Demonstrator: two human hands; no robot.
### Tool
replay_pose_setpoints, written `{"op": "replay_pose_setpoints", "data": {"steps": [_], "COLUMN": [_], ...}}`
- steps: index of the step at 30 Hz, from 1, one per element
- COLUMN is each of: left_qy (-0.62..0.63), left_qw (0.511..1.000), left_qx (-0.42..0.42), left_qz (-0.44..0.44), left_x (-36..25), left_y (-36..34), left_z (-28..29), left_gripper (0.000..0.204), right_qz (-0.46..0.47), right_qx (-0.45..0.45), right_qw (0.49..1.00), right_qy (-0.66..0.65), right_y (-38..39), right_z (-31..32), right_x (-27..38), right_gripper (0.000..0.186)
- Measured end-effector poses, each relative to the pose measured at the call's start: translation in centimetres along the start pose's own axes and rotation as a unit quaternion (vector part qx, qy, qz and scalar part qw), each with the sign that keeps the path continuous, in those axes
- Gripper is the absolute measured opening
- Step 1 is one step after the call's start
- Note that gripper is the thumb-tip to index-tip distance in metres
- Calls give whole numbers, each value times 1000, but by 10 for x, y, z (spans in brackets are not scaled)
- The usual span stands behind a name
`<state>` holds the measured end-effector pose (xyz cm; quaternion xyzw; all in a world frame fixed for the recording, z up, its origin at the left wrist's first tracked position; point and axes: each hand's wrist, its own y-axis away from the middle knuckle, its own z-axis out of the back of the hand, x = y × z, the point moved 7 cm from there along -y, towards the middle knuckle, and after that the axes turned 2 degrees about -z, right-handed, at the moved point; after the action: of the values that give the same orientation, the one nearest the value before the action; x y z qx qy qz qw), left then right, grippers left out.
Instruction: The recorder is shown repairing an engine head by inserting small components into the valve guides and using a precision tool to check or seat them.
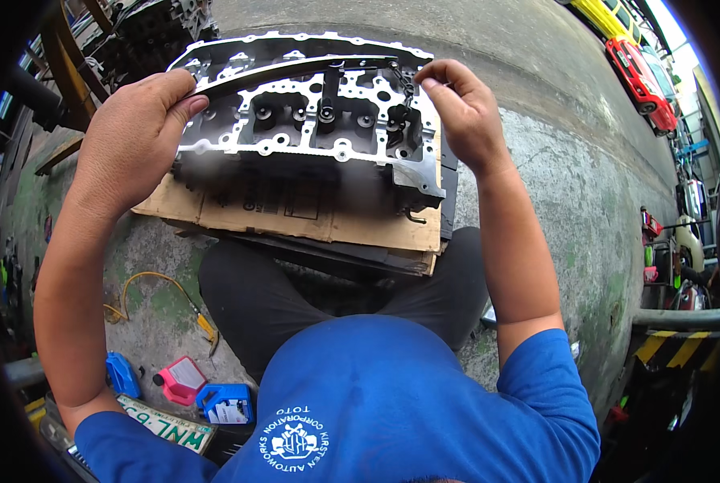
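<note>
In front of me lies an engine cylinder head (340, 146), its bare metal top and valve bores facing up. My left hand (138, 133) is wrapped round the end of a long, curved dark lever bar (283, 71) that reaches across the head. A black post (328, 98) stands under the bar, its foot down in a bore near the middle. From the bar's right end a short chain (403, 82) hangs to the head's right part. My right hand (466, 109) is closed in a pinch beside the chain, seemingly gripping it; the fingertips are partly hidden.
Flattened cardboard (328, 219) lies under the head, close to my knees. Blue and pink bottles (181, 378), a yellow cable (155, 275) and a licence plate (167, 423) are at lower left. Another engine (146, 36) stands at the far left, a red car (640, 80) far right.
</note>
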<state>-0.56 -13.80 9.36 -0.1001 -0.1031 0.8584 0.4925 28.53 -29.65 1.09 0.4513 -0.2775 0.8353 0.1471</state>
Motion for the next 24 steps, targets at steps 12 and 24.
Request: {"op": "replay_pose_setpoints", "data": {"steps": [12,24], "left_qy": [142,13], "left_qw": [988,997], "left_qx": [-53,-59], "left_qz": [4,50], "left_x": [38,65], "left_y": [11,-44], "left_z": [-78,-120], "left_gripper": [18,32], "right_qz": [-63,37], "right_qx": [17,-120], "right_qw": [988,992], "right_qy": [139,-16], "right_y": [26,34], "right_z": [-30,-9], "right_x": [-9,-7], "right_gripper": [14,10]}}
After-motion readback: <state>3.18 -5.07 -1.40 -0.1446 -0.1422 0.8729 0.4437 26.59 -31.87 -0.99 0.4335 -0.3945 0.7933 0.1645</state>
